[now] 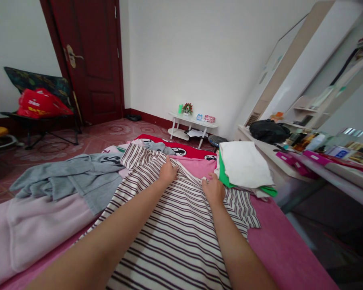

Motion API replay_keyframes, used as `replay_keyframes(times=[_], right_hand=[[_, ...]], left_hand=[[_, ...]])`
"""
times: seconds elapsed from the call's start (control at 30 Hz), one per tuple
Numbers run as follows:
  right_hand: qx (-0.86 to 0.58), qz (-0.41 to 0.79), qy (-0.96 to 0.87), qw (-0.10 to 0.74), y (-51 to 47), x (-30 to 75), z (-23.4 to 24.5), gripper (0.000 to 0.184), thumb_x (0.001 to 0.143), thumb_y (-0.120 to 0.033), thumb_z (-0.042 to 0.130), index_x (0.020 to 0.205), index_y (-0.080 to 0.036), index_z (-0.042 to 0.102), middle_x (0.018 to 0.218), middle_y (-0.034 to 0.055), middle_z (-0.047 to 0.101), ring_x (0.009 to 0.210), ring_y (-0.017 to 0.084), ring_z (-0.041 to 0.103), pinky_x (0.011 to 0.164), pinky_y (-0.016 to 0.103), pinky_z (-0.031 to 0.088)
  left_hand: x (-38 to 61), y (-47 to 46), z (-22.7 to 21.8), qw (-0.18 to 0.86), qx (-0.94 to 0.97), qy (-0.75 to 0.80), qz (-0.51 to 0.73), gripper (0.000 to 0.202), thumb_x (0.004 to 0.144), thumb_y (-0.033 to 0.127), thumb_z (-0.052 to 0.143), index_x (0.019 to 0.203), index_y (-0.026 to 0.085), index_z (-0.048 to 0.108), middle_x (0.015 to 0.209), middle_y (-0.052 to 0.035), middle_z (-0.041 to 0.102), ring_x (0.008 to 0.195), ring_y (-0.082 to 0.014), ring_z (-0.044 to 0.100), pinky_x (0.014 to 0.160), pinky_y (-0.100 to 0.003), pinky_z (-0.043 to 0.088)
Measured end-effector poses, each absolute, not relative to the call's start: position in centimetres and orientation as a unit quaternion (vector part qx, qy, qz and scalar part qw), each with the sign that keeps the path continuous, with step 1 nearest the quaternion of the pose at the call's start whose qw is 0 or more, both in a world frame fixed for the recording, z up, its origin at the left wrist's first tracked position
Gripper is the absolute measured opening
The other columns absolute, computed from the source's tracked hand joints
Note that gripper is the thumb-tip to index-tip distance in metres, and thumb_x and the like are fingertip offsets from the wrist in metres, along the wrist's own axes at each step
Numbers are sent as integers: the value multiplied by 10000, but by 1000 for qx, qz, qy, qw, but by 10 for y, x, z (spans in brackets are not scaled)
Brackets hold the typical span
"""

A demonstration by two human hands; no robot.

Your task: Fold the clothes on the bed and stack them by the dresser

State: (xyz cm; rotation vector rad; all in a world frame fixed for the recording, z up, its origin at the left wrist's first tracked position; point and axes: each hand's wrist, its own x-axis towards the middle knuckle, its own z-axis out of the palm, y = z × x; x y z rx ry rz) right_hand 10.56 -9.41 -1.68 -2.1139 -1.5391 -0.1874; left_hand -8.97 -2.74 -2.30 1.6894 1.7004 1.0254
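Observation:
A white shirt with dark stripes (175, 225) lies spread on the pink bed cover, its neckline away from me and its sleeves out to both sides. My left hand (168, 172) is closed on the left side of the neckline, thumb raised and the other fingers curled at the cloth. On the opposite side of the collar, my right hand (214, 190) pinches the edge between thumb and fingers. The neck opening stretches between the two hands. Just beyond my right hand sits a stack of folded clothes (244, 161), white on top with green beneath, partly over the right sleeve.
Grey clothing (69, 177) and a pale pink garment (45, 229) lie to the left. The pink bed cover (287, 245) shows at right, beside a cluttered dressing table (260, 155). Farther off are a small white table (193, 121) and a chair holding a red bag (42, 104).

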Motion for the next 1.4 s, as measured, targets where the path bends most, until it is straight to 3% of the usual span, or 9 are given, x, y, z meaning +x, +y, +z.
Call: replay_keyframes(times=[0.13,0.23,0.33,0.53,0.67,0.9,1.03,1.17,1.4], right_hand=[[-791,-45,-568,223,-95,105,-16,341,771,-352,522,1073,-244,637,899,89,703,836,244,641,674,305,407],[-791,-33,-568,226,-93,108,-17,249,752,-334,522,923,-234,672,825,84,702,791,245,640,648,303,408],[-762,-15,-564,318,-90,113,-21,195,747,-313,515,848,-204,640,738,68,690,727,225,634,639,289,421],[-639,128,-516,555,-86,115,-26,235,809,-358,475,965,-186,516,541,-14,622,438,165,562,528,267,443],[-611,173,-486,600,-87,113,-23,244,799,-381,493,955,-194,503,557,-7,630,401,169,554,425,261,406],[-616,174,-453,620,-82,118,-24,295,788,-406,501,968,-175,538,503,-30,580,332,142,461,364,249,337],[-646,142,-492,566,-82,118,-26,351,764,-369,510,1047,-162,536,669,23,662,480,164,573,491,272,427],[-741,5,-554,379,-89,113,-20,246,735,-382,573,902,-214,637,730,37,683,728,209,625,666,291,441],[-791,-36,-583,180,-94,103,-16,253,777,-361,525,915,-232,693,865,87,708,844,234,649,705,301,438]], left_hand=[[-93,-1,-19,314,613,630,359,648,634,109,706,1244,124,488,482,43,604,512,-180,628,599,-243,467],[-94,8,-21,363,599,617,358,428,559,69,722,972,123,624,375,61,530,398,-173,575,480,-231,441],[-93,6,-26,407,577,586,397,222,602,103,702,803,131,613,353,52,511,332,-167,538,387,-222,405],[-89,-11,-33,437,493,484,576,105,788,203,566,854,184,487,619,24,638,566,-144,673,486,-196,509],[-87,-15,-31,455,465,423,631,124,766,198,591,795,184,471,667,22,641,668,-142,692,560,-199,539],[-87,-13,-31,489,464,388,629,175,775,292,619,878,171,548,737,-15,681,577,-133,670,435,-164,469],[-86,-12,-33,493,461,397,622,121,801,247,590,883,170,546,729,-9,677,629,-142,685,488,-180,502],[-85,-13,-33,491,473,405,609,88,823,233,567,878,167,547,758,-21,687,672,-151,692,518,-191,516],[-85,-12,-35,482,493,418,592,80,848,238,523,875,165,538,802,-41,700,690,-154,693,532,-202,524]])
